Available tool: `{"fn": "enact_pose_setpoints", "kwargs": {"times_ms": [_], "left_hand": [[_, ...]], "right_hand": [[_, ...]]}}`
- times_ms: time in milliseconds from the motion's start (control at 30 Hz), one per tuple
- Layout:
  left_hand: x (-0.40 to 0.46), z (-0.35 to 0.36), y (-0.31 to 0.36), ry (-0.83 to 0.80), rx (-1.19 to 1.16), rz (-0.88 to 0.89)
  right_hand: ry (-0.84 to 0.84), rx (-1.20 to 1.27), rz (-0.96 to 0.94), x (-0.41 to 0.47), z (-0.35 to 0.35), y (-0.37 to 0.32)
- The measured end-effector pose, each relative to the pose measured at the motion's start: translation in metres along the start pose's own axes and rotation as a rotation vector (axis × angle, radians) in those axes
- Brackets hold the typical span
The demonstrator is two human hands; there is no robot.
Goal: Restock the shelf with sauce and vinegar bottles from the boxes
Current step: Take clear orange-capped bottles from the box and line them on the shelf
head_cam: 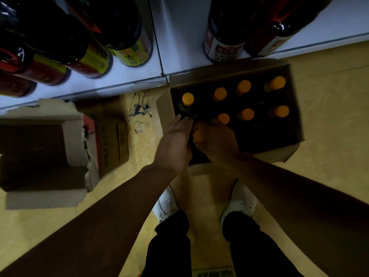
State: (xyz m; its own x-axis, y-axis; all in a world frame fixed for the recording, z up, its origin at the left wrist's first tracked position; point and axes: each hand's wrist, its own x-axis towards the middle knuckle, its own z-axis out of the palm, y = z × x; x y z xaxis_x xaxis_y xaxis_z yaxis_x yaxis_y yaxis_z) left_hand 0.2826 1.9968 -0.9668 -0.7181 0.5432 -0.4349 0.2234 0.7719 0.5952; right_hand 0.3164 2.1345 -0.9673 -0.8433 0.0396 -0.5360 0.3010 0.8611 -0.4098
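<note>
An open cardboard box (293, 108) sits on the floor (329, 176) against the white shelf (123, 76), holding dark bottles with orange caps (244, 86) in rows. Both hands reach into its near left corner. The right hand (216, 139) curls around the neck of one orange-capped bottle (199, 135) there. The left hand (175, 142) lies just beside it on the left, fingers fairly straight, touching that same bottle. Larger dark bottles (127, 45) stand on the shelf beyond. An emptied torn box (44, 156) lies at left.
</note>
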Motion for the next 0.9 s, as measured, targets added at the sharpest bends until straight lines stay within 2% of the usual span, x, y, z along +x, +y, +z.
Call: {"fn": "enact_pose_setpoints", "kwargs": {"times_ms": [333, 533, 767, 900], "left_hand": [[-0.017, -0.054, 0.041, -0.067, -0.083, -0.1], [-0.027, -0.093, 0.08, -0.049, -0.169, -0.062], [-0.051, -0.155, 0.147, 0.011, -0.35, -0.008], [-0.072, -0.197, 0.192, 0.039, -0.366, 0.017]], "right_hand": [[0.084, 0.006, -0.065, -0.041, -0.091, -0.032], [0.124, 0.101, -0.098, -0.071, -0.154, -0.056], [0.23, 0.17, -0.231, -0.119, -0.243, -0.082], [0.232, 0.22, -0.238, -0.148, -0.307, -0.101]]}}
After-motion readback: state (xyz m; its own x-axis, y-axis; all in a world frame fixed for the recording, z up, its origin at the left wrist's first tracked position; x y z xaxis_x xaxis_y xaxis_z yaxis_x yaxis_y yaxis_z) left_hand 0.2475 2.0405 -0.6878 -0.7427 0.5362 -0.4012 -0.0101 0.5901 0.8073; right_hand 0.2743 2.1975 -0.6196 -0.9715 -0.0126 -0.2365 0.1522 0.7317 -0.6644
